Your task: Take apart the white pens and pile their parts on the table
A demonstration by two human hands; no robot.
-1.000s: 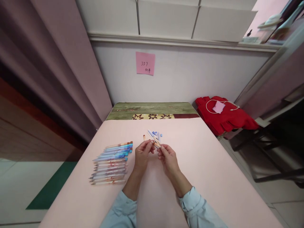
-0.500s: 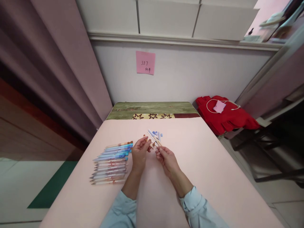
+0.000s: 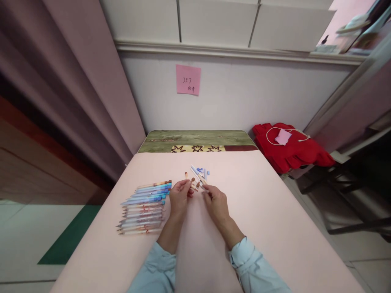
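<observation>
Both of my hands are over the pink-covered table, close together. My left hand (image 3: 180,196) is closed in a pinch beside small cream and brown pen parts (image 3: 194,186); what lies between its fingers is too small to make out. The thumb and forefinger of my right hand (image 3: 217,202) are pinched at the near end of a cream pen barrel (image 3: 202,179). Just beyond the fingertips are slim white and blue pen pieces (image 3: 195,170) and several small blue caps (image 3: 200,169). A brown-tipped piece (image 3: 186,175) stands out beyond my left hand.
A row of pens (image 3: 143,209), blue, cream and greyish, lies side by side left of my hands. The table's green patterned end (image 3: 195,138) meets the wall, which bears a pink note (image 3: 188,80). Red cloth (image 3: 293,152) with a white cable is at the right.
My right hand has turned more palm-down, its fingertips lower at the cream barrel. My left fingers have dropped slightly, and the brown-ended parts beside them show more clearly.
</observation>
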